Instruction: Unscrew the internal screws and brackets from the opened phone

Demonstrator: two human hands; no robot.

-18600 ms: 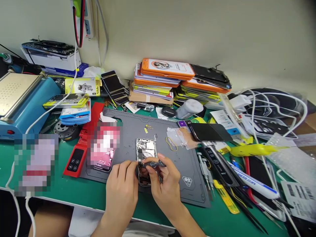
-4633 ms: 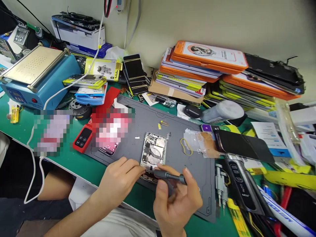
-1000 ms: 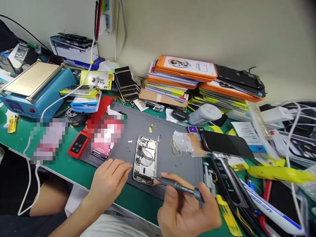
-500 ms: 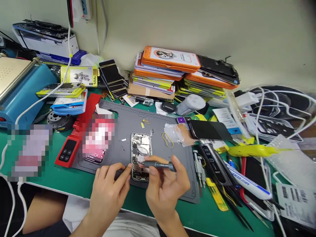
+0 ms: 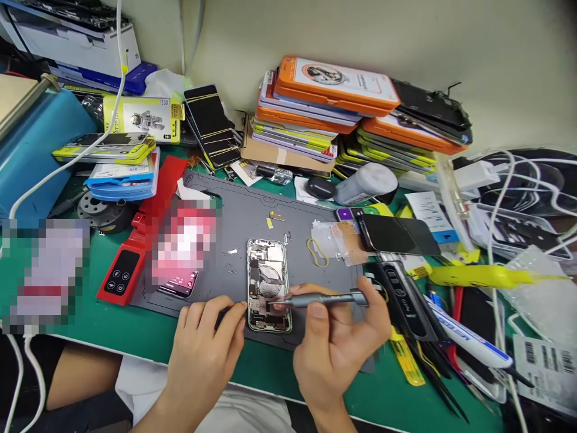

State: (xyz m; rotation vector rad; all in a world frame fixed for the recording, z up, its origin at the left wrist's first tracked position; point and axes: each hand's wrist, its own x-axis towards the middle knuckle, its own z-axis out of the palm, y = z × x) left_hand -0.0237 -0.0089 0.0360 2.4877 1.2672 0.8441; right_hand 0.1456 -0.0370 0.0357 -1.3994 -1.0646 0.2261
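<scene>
An opened phone [image 5: 269,273] lies on the grey work mat [image 5: 243,207], its inner parts and a round coil bare. My right hand [image 5: 338,349] grips a slim grey screwdriver [image 5: 324,299], held nearly level, with its tip end over the lower right part of the phone. My left hand [image 5: 205,343] is closed at the phone's lower left edge, fingertips near the frame. Something dark shows between its thumb and fingers, but I cannot make out what it is. Small screws and scraps lie about the phone, with a yellow rubber band [image 5: 318,252] to its right.
A lit phone [image 5: 180,282] leans on a red stand [image 5: 118,273] at left. Stacked orange boxes [image 5: 336,84] stand at the back. On the right lie a dark screen [image 5: 401,234], a black electric screwdriver [image 5: 401,294], tweezers, a yellow tool [image 5: 478,275] and white cables.
The view has shifted somewhat. My right hand has drawn rightward from the phone with the screwdriver, uncovering more of the phone's lower right. The left hand stays at the phone's left edge.
</scene>
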